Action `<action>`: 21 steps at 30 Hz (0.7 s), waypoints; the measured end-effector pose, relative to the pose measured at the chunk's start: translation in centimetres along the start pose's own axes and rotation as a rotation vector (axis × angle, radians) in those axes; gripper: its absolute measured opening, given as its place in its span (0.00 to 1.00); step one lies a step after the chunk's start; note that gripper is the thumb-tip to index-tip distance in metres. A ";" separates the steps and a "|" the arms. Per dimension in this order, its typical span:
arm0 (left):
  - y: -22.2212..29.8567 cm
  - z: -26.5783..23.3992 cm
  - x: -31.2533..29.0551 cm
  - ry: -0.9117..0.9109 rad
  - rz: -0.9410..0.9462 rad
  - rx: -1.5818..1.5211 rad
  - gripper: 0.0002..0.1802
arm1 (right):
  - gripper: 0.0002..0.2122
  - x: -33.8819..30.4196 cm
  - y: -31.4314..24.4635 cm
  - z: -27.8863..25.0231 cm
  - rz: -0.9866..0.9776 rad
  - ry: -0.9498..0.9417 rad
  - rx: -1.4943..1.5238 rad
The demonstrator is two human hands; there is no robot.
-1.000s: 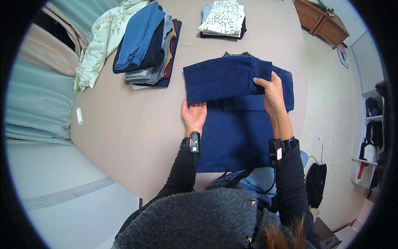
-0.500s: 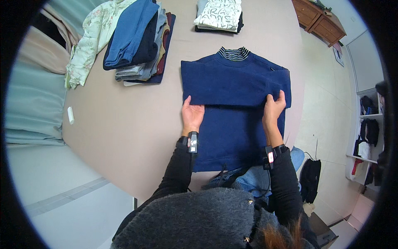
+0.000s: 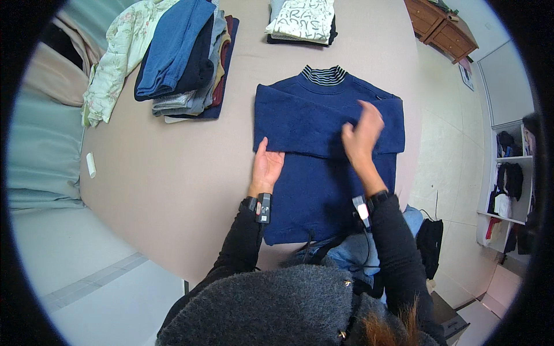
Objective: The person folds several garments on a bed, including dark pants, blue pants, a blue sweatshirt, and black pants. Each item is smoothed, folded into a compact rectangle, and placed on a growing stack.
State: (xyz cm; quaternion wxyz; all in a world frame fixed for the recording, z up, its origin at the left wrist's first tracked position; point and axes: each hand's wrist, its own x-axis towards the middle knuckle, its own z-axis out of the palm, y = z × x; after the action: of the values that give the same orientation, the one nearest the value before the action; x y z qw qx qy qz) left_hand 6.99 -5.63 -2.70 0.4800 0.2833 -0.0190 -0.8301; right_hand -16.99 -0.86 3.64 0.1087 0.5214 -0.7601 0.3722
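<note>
A navy blue sweater [image 3: 323,196] with a striped black-and-white high collar lies spread on the beige bed-like surface. Its sleeves are folded across the chest, one over the other. At the lower left edge of the sleeves, my left hand [image 3: 267,168] is palm up, thumb over the cloth and fingers tucked underneath, so the fingers are hidden. My right hand [image 3: 365,134] hovers over the right part of the folded sleeves, thumb and fingers apart, holding nothing. Both wrists wear black straps with small devices.
A stack of folded clothes [image 3: 173,57] stands at the far left beside a floral garment [image 3: 118,63]. Another small pile with a white printed top [image 3: 303,23] lies at the back. A white cylindrical object [image 3: 91,165] rests near the left edge, by pale green curtains [image 3: 46,144].
My right hand has let go of the sleeve's right end and moved left and up over it. The sleeve now lies flatter across the chest. My left hand stays at the sleeve edge.
</note>
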 end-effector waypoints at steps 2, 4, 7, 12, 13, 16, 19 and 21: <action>0.0 -0.7 0.0 -0.091 -0.018 0.037 0.26 | 0.20 3.0 -2.9 2.7 -0.182 -0.155 0.196; 0.0 -1.3 0.2 0.123 -0.094 0.106 0.24 | 0.23 5.9 -6.1 6.1 -0.107 -0.384 0.281; -0.4 -2.0 0.4 0.042 -0.049 0.135 0.21 | 0.36 8.7 -9.4 10.3 -0.099 -0.630 0.158; -0.7 -2.6 0.3 -0.029 -0.058 0.147 0.18 | 0.23 8.5 -9.8 14.3 0.258 -1.066 0.432; -0.7 -2.7 0.4 -0.028 -0.031 0.161 0.18 | 0.21 7.9 -9.3 14.8 0.279 -1.008 0.469; -1.1 -2.6 0.5 -0.039 0.007 0.185 0.18 | 0.20 6.6 -7.3 15.8 0.416 -0.921 0.623; -0.9 -1.8 0.0 -0.063 -0.028 0.189 0.21 | 0.22 5.9 -6.2 16.1 0.578 -0.879 0.874; -0.1 -0.8 -0.7 -0.120 -0.072 0.207 0.25 | 0.26 5.9 -6.1 16.0 0.647 -0.908 1.056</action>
State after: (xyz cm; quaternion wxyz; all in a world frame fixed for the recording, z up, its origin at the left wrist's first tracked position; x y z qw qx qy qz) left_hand 7.60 -4.84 -3.05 0.4161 0.2819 -0.1232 -0.8557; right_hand -10.66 -16.98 -1.51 -0.5919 0.3576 -0.5664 0.4482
